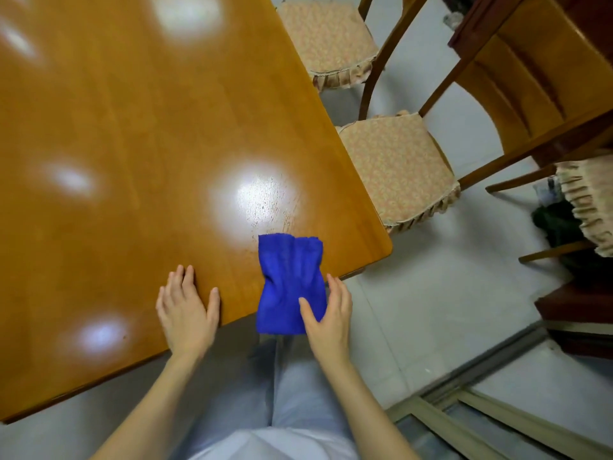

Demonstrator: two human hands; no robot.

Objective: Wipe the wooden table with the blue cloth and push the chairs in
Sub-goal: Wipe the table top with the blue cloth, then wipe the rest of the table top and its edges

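The glossy wooden table (139, 134) fills the left and centre of the head view. A rumpled blue cloth (290, 280) lies at its near right corner, its lower end hanging over the near edge. My right hand (328, 310) is at the cloth's right side, thumb laid on the fabric and fingers along its edge. My left hand (187, 307) rests flat on the table's near edge, fingers straight. Two wooden chairs with patterned cushions stand along the table's right side: the nearer chair (398, 171) and the farther chair (328, 38), both with seats out from under the table.
A third cushioned chair (587, 207) stands at the far right with a dark bag (557, 234) beneath it. Dark wooden furniture (580, 313) sits at the right. A door threshold and frame (464, 393) cross the pale floor at lower right.
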